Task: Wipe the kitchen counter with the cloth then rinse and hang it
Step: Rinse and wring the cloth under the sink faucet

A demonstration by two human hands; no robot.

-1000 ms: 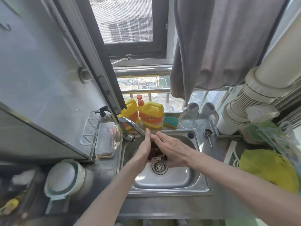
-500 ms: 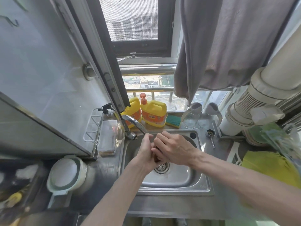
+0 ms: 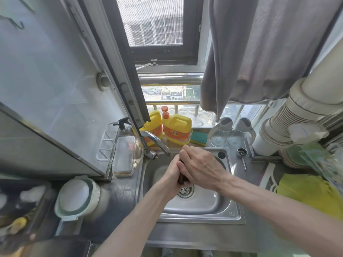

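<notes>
over the steel sink [image 3: 204, 217], in the head view, two hands meet just under the spout of the curved faucet [image 3: 157, 140] and above the drain [image 3: 184, 191]. the left hand [image 3: 174, 170] is curled round a dark cloth [image 3: 182, 179], and the right hand [image 3: 200, 164] wraps over it from the other side, fingers folded tight. only a dark sliver of cloth shows between the palms. whether water is running cannot be told.

this looks like the rinse-and-wring step. it would go best with the bundle kept over the basin, the hands twisting in opposite directions, and the drips falling on the drain, not on the desk [image 3: 118, 193].

a second ago the right hand's fingers lay nearly straight across the cloth; now they have closed, and far less cloth shows.
</notes>
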